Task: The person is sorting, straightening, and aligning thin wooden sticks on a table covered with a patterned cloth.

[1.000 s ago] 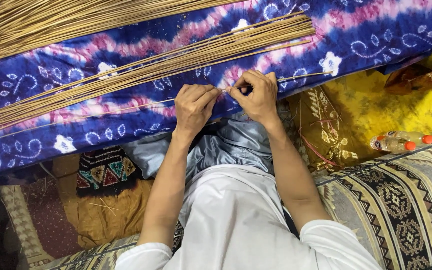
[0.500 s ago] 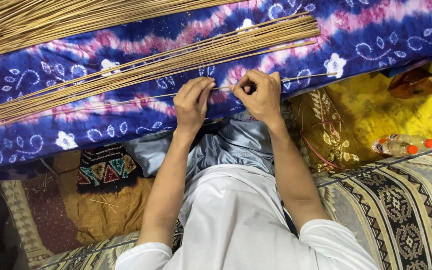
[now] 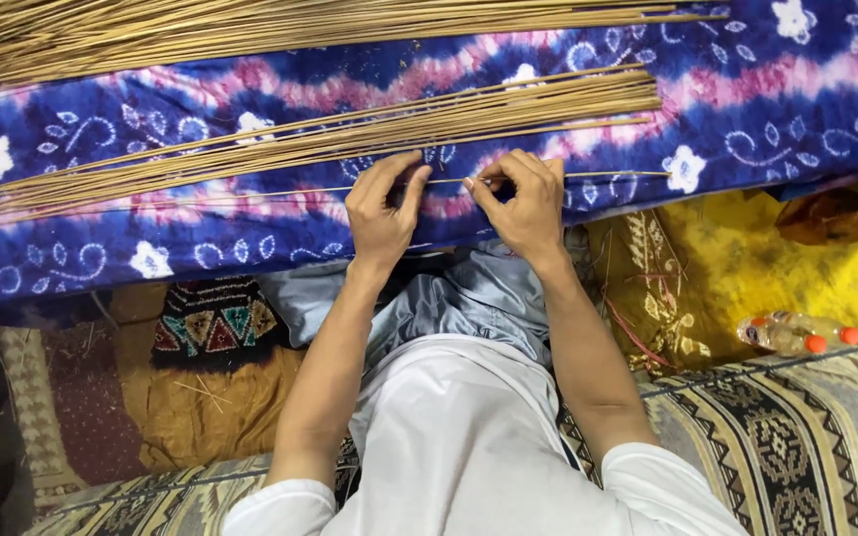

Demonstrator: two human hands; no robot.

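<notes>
- Pinching a single thin tan stick (image 3: 250, 194) between both hands calls for a light, even grip, or it may well snap.
- Left hand (image 3: 381, 203) closes thumb and fingers on the stick; right hand (image 3: 520, 199) is closed round it just beside, hiding whatever else it may hold.
- That stick lies lengthwise across the blue and pink tie-dyed cloth (image 3: 767, 89), apart from the loose bundle of tan sticks (image 3: 369, 134) beyond; keeping it level and separate seems wise.
</notes>
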